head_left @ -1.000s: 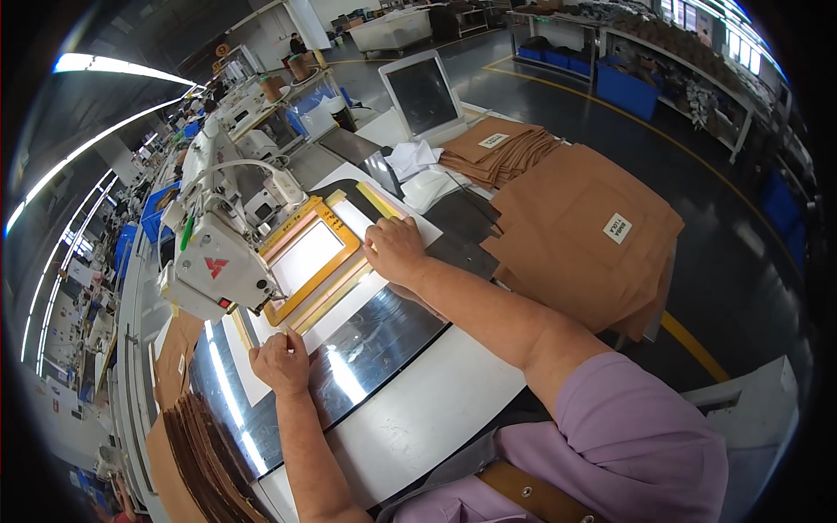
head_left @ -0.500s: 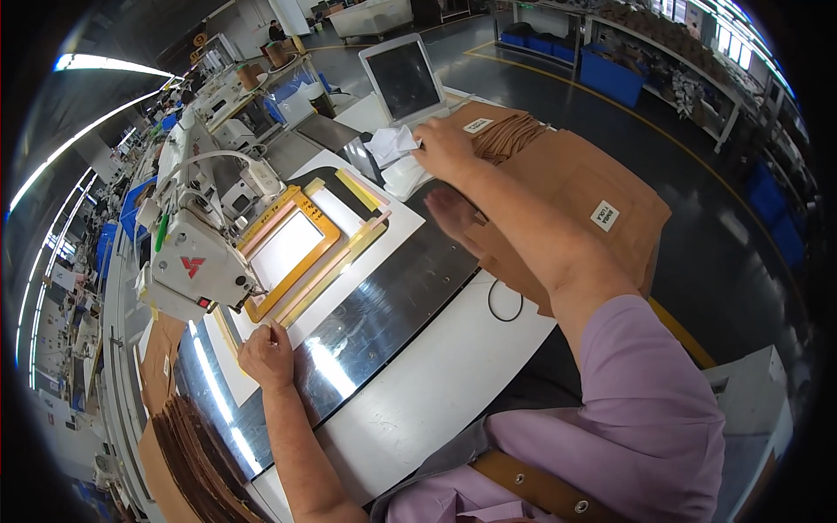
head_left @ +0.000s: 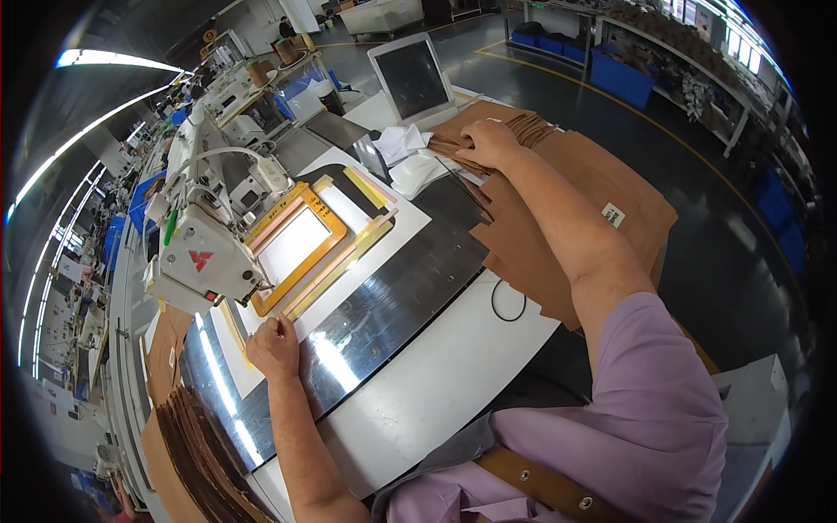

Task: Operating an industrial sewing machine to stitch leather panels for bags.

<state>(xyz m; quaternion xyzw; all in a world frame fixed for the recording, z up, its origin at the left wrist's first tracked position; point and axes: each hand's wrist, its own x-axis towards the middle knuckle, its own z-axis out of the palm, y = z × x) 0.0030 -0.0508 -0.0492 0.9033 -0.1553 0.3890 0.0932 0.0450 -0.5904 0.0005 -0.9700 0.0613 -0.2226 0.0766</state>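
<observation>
My left hand point(head_left: 274, 346) is closed, thumb against curled fingers, on the shiny metal plate point(head_left: 410, 270). Just beyond it lies the near corner of a yellow-orange frame point(head_left: 327, 254), under the head of a white sewing machine point(head_left: 205, 261). Whatever the fingers hold, if anything, is hidden. Reaching out to the far right, my right hand point(head_left: 490, 144) has its fingers curled over the edge of a stack of brown panels point(head_left: 532, 129). Larger brown panels point(head_left: 580, 205) with a small white label spread beneath my right forearm. Crumpled white material point(head_left: 403, 144) lies left of that hand.
A tablet-like screen point(head_left: 411, 80) stands behind the white material. More brown panels point(head_left: 196, 444) are stacked at the near left. A thin black loop point(head_left: 508, 301) rests on the white table edge point(head_left: 418, 383). Shelving with blue bins point(head_left: 621, 74) stands beyond the floor.
My right hand has moved right, from the white material onto the brown stack. A blurred shape beneath my right forearm no longer shows. My left hand stays beside the frame, still closed.
</observation>
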